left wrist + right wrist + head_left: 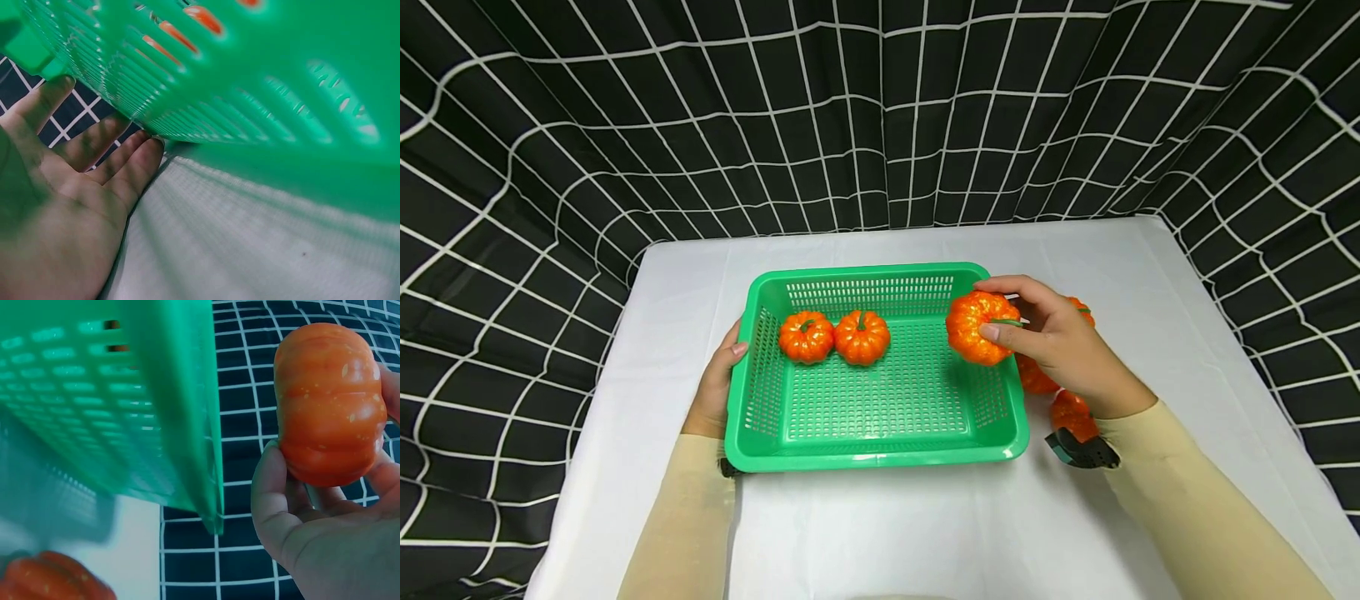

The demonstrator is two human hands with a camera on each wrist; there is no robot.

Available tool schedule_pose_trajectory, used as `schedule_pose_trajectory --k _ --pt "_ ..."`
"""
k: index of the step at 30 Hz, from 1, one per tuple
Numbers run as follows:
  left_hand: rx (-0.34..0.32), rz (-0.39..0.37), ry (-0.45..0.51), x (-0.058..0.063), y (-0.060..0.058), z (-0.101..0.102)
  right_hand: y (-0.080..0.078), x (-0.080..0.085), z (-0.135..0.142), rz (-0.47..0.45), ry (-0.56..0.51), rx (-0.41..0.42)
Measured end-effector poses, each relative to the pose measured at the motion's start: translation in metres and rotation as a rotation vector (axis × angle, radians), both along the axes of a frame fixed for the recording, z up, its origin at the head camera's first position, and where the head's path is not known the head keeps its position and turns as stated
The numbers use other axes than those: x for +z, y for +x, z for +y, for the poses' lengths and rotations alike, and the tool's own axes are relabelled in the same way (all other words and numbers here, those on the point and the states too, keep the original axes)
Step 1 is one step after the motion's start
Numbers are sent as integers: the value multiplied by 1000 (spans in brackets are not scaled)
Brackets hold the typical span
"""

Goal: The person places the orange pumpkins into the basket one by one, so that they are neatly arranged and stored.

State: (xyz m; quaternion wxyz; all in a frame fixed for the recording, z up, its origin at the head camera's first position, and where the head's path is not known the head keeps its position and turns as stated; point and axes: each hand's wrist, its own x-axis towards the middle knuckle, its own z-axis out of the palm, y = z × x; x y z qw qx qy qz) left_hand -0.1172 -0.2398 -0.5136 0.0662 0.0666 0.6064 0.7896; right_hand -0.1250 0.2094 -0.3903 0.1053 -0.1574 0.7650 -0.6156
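A green plastic basket (880,460) sits on the white table with two small orange toy pumpkins, one pumpkin (806,337) beside another pumpkin (862,337), toward its left end. My left hand (718,379) holds the basket's left side, thumb on the rim; in the left wrist view the fingers (94,140) lie against its slotted wall. Over the basket's right end, my right hand (1052,329) grips a larger orange pumpkin (973,329) with a green stem between thumb and fingers. The right wrist view shows this pumpkin (331,406) above rim height, apart from the basket.
More orange pumpkins lie on the table right of the basket, partly hidden by my right hand and arm; one pumpkin (1072,415) is near the wrist. Black cloth with a white grid (880,117) hangs behind and beside the white-covered table (865,533).
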Motion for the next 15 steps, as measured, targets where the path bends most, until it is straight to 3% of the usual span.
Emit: schedule_pose_trajectory --k 15 --pt "-8 -9 18 -3 -1 -2 -15 -1 -19 -8 22 42"
